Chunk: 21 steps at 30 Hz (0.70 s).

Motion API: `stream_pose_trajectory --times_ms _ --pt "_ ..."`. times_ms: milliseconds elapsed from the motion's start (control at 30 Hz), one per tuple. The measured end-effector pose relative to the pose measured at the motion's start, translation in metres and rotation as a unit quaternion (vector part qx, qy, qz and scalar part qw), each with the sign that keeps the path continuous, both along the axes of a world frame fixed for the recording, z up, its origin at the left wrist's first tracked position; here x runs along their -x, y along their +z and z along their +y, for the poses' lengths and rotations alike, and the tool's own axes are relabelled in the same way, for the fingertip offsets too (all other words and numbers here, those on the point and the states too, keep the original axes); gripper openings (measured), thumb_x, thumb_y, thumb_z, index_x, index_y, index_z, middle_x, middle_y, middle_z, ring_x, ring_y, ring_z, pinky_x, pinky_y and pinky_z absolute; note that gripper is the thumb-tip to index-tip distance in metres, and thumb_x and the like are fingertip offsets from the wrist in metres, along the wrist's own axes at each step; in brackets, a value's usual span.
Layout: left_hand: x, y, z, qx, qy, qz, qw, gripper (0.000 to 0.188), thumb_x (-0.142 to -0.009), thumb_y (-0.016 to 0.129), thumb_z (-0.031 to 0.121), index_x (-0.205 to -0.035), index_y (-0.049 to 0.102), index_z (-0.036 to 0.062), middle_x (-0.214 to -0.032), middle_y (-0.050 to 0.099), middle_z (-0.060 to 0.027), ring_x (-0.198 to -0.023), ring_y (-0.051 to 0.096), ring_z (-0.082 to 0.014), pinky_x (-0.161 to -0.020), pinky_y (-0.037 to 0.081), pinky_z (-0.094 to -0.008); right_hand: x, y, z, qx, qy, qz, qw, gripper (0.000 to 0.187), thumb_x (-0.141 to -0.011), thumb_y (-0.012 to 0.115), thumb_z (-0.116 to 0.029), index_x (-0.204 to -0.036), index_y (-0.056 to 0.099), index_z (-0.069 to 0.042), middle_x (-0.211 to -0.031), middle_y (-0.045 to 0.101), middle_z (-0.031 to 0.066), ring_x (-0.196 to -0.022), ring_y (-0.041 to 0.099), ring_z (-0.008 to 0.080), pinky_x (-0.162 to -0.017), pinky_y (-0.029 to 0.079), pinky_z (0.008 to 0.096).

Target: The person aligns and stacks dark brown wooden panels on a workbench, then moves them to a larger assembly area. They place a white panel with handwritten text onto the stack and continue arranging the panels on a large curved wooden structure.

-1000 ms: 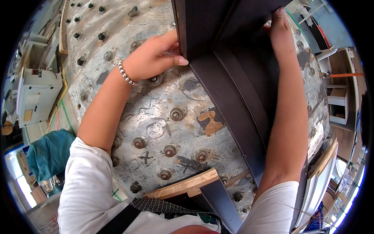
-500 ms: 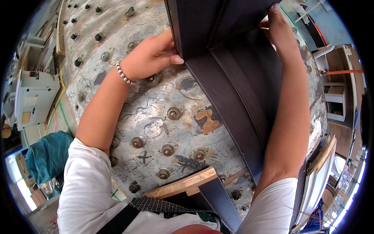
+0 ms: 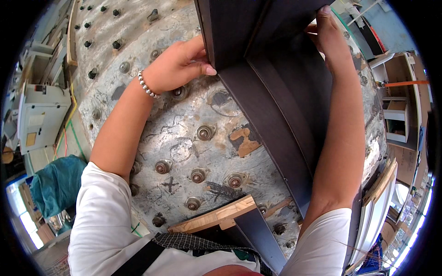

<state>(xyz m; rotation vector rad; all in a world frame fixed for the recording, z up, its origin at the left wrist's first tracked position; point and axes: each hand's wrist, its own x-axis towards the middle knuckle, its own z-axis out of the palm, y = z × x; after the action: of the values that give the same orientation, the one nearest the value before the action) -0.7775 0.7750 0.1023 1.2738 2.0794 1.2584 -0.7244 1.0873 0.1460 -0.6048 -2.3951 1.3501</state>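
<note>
A dark brown panel (image 3: 225, 34) stands on edge at the top middle. It meets a second dark panel (image 3: 270, 102) that lies along the worktable toward me, with a long raised strip down its length. My left hand (image 3: 180, 66), with a beaded bracelet at the wrist, grips the upright panel's lower left corner. The thumb rests at the corner, and the other fingers go behind the panel, partly hidden. On the far side my right hand (image 3: 332, 43) holds the upright panel's right edge, thumb up along it. Its fingertips are mostly out of sight.
A scuffed metal worktable (image 3: 184, 124) carries several ball rollers (image 3: 204, 133). At the near edge lies a dark board with a light wooden edge (image 3: 216, 215). A white cabinet (image 3: 43, 117) and a green cloth-covered thing (image 3: 57, 184) stand left. Boards (image 3: 380, 202) lean at the right.
</note>
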Motion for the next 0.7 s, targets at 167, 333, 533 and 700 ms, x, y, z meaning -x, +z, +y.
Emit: stream_pose_trajectory --times_ms 167,333,533,700 --pt "0.001 0.003 0.000 0.008 -0.001 -0.019 1.000 0.033 -0.081 0.070 0.004 -0.112 0.058 0.0014 -0.093 0.066 -0.0054 -0.085 0.062 -0.0131 -0.077 0.051 -0.0289 -0.005 0.005 -0.005 -0.016 0.023 0.008 1.000 0.053 -0.102 0.025 -0.046 -0.110 0.055 -0.004 -0.081 0.056 0.0067 -0.069 0.055 0.0151 -0.064 0.047 0.0291" --pt "0.003 0.005 0.002 0.024 -0.012 -0.001 1.000 0.030 -0.081 0.071 0.004 -0.108 0.059 0.0005 -0.088 0.067 -0.0063 -0.081 0.064 -0.0138 -0.074 0.052 -0.0287 -0.002 0.000 0.006 -0.028 0.030 -0.018 0.999 0.059 -0.100 0.023 -0.053 -0.121 0.052 -0.006 -0.084 0.058 0.0075 -0.070 0.056 0.0168 -0.063 0.047 0.0303" --pt "0.000 0.004 0.001 0.001 -0.002 0.009 1.000 0.036 -0.080 0.069 0.001 -0.113 0.056 0.0035 -0.087 0.069 -0.0067 -0.082 0.065 -0.0136 -0.075 0.052 -0.0289 -0.014 0.013 -0.011 -0.029 0.019 -0.035 0.999 0.063 -0.098 0.021 -0.058 -0.124 0.050 -0.008 -0.084 0.059 0.0081 -0.073 0.057 0.0184 -0.066 0.047 0.0309" --pt "-0.002 0.001 0.002 -0.012 0.010 -0.004 1.000 0.040 -0.078 0.068 -0.003 -0.115 0.056 0.0049 -0.088 0.069 -0.0059 -0.082 0.065 -0.0125 -0.077 0.051 -0.0285 -0.004 0.001 0.008 -0.015 0.062 -0.008 0.998 0.059 -0.100 0.022 -0.051 -0.121 0.052 -0.004 -0.087 0.059 0.0076 -0.074 0.056 0.0172 -0.068 0.048 0.0308"
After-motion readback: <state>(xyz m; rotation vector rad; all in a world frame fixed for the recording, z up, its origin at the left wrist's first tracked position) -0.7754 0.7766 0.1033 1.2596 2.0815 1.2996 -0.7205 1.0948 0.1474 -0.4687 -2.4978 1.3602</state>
